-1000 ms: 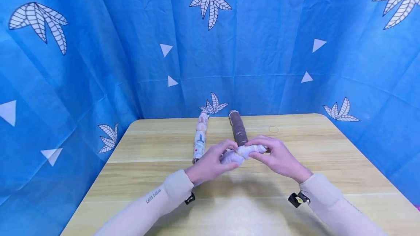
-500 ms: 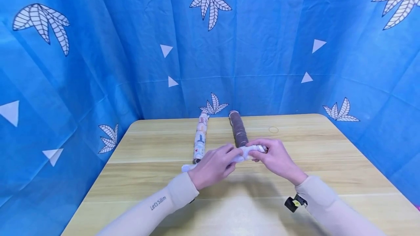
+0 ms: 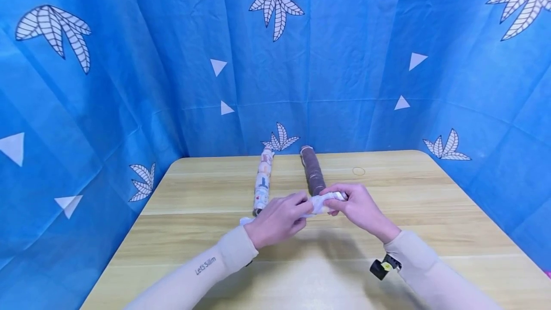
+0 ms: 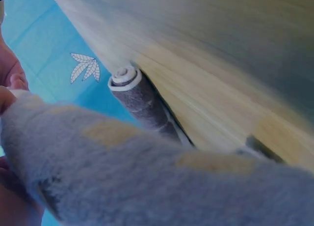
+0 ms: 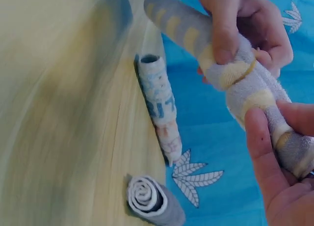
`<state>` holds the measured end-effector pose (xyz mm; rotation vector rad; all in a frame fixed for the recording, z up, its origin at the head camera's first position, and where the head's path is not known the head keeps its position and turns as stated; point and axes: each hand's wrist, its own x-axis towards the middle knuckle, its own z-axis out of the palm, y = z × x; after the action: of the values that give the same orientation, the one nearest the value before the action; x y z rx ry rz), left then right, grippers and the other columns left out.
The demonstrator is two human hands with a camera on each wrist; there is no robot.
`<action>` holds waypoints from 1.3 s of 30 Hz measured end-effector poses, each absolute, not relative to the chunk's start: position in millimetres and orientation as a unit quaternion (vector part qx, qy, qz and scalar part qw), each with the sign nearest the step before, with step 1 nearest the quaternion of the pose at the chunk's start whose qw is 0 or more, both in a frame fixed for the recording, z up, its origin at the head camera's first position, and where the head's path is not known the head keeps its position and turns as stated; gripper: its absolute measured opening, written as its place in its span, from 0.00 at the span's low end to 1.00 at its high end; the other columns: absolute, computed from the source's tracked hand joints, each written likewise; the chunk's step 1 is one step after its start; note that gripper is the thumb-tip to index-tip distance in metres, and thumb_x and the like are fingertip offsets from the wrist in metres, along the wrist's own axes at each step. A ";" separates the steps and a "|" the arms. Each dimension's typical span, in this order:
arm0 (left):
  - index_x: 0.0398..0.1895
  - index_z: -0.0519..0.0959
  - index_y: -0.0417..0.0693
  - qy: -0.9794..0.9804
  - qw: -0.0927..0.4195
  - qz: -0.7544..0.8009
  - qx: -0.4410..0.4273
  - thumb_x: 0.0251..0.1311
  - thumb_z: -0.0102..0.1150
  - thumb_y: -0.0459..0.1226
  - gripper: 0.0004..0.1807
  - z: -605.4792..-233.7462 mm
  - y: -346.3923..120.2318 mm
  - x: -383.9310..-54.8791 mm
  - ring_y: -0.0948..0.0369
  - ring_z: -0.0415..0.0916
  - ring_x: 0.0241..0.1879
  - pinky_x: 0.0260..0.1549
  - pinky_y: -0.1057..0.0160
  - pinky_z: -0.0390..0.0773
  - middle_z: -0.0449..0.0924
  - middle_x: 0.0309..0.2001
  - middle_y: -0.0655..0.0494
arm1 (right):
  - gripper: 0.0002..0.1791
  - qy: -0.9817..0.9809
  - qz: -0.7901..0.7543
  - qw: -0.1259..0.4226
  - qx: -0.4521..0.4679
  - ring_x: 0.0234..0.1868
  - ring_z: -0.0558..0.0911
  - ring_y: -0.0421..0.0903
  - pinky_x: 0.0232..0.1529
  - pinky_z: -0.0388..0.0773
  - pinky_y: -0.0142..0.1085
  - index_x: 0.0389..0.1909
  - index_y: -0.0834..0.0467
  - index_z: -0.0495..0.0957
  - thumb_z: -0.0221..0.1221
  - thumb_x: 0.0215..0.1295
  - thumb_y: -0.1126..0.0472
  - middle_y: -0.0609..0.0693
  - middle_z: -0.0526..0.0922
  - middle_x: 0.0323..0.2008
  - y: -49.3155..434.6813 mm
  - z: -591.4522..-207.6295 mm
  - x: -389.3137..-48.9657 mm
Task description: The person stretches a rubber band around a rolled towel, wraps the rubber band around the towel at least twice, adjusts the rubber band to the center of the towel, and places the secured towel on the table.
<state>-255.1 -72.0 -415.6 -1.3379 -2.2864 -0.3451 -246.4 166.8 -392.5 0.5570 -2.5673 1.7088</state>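
While blue curtain (image 3: 344, 37) backs the wooden table (image 3: 202, 190), your left hand (image 3: 280, 217) and right hand (image 3: 360, 209) grip one striped roll (image 5: 251, 96) above it; one patterned roll (image 3: 263, 181) and one brown roll (image 3: 313, 171) lie beyond.

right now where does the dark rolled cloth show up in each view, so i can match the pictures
Head: the dark rolled cloth lies just right of and below the picture's middle.
Left wrist: it is left of the middle, partly hidden by the held striped roll.
Right wrist: it sits at the bottom edge, spiral end showing.
Shared landmark: the blue curtain with white leaf prints.
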 end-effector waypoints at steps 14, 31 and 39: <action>0.50 0.71 0.60 -0.790 -0.089 -0.470 -0.383 0.68 0.57 0.34 0.13 -405.3 -81.7 -260.5 0.63 0.76 0.46 0.46 0.67 0.76 0.78 0.48 0.59 | 0.23 -0.829 0.458 0.055 0.317 0.45 0.81 0.44 0.39 0.81 0.35 0.60 0.46 0.80 0.68 0.63 0.57 0.50 0.82 0.56 181.1 -387.0 -239.1; 0.58 0.74 0.54 -0.834 0.178 -0.243 -0.462 0.66 0.63 0.37 0.18 -405.7 -71.3 -249.3 0.66 0.81 0.38 0.42 0.73 0.80 0.82 0.52 0.57 | 0.12 -0.829 0.436 0.159 0.313 0.35 0.81 0.40 0.34 0.79 0.33 0.44 0.46 0.85 0.69 0.62 0.64 0.42 0.86 0.41 176.7 -388.8 -239.4; 0.48 0.76 0.52 -0.841 0.173 -0.203 -0.471 0.63 0.64 0.34 0.12 -399.4 -71.5 -249.7 0.69 0.73 0.29 0.33 0.81 0.75 0.79 0.42 0.58 | 0.11 -0.841 0.465 0.118 0.251 0.30 0.79 0.44 0.27 0.77 0.33 0.40 0.45 0.87 0.69 0.61 0.64 0.43 0.86 0.38 171.8 -389.4 -241.5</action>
<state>-249.7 -71.5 -399.4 -1.3356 -2.3861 -0.5746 -241.5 171.8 -389.4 0.7345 -2.4601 1.3609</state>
